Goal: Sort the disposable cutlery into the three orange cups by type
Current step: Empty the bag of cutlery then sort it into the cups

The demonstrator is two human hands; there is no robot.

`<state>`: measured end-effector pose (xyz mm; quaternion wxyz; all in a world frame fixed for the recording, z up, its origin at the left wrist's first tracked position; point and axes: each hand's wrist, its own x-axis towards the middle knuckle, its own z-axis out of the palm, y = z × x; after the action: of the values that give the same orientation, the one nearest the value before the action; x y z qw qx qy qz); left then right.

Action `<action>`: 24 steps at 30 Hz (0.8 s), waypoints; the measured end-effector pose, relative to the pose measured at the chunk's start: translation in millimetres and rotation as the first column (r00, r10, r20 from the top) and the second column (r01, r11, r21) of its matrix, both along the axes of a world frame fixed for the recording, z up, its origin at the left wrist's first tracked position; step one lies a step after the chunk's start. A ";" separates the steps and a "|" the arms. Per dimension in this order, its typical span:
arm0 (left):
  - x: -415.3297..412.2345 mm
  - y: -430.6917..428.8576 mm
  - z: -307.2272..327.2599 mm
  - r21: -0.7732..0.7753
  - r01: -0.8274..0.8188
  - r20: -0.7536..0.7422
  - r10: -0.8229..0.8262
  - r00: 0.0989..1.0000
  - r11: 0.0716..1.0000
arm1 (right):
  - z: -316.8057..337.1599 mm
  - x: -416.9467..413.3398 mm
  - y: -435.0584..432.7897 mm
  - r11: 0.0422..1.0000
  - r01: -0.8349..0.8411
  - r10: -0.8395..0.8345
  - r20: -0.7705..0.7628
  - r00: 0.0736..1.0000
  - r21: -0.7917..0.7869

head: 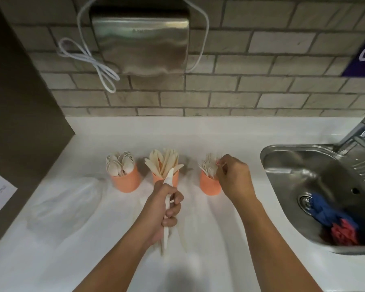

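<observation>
Left hand [167, 209] clenched round a bundle of pale cutlery [168, 199] just before the middle cup [165, 179]. Right hand [234, 178] pinching something small at the right cup [210, 184], beside the sink [293, 157].

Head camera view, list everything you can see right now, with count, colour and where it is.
Orange cups: three, orange, in a row on the counter.
Spoons: many, pale, left cup.
Knives: many, pale, middle cup.
Forks: many, pale, right cup.
Cutlery bundle: count unclear, pale, in the left hand.
Plastic bag: one, clear, counter left.
Counter: one, white.
Sink: one, steel, right.
Cloths: blue and red, in the sink.
Tap: one, steel.
Steel wall unit: one, on the wall.
Cable: one, white.
Left hand: gripping the bundle.
Right hand: at the right cup.
</observation>
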<state>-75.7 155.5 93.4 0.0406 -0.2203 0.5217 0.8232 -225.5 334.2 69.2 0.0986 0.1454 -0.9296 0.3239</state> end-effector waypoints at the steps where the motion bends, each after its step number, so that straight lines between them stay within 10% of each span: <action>1: -0.2 -0.5 -0.4 -0.003 0.006 -0.008 -0.006 1.000 1.000 | 1.3 1.6 -0.9 1.000 -0.007 0.007 -0.034 0.999 0.009; 6: 0.3 -2.2 -1.9 -0.013 0.072 -0.020 -0.072 0.997 0.997 | 33.6 33.7 -18.7 0.966 -0.117 0.064 -0.228 0.972 -0.229; 13: 1.6 -3.8 -5.4 -0.007 0.041 0.002 -0.041 0.999 0.999 | 37.8 69.6 -65.1 0.785 -0.213 0.438 0.278 0.855 -0.582; 19: 5.8 -27.5 -23.2 -0.129 -0.293 0.070 0.303 0.950 0.947 | 78.0 46.6 -81.2 0.767 -0.178 0.123 -0.130 0.984 -0.617; 24: 13.1 -39.9 -24.5 -0.117 -0.272 0.121 0.286 0.951 0.955 | 64.6 28.8 -108.8 0.825 -0.294 0.151 -0.315 0.937 -0.482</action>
<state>-62.6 115.6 68.9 -0.0515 -0.3496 0.5214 0.7767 -196.6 225.4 133.8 0.2180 0.2631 -0.7615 0.5507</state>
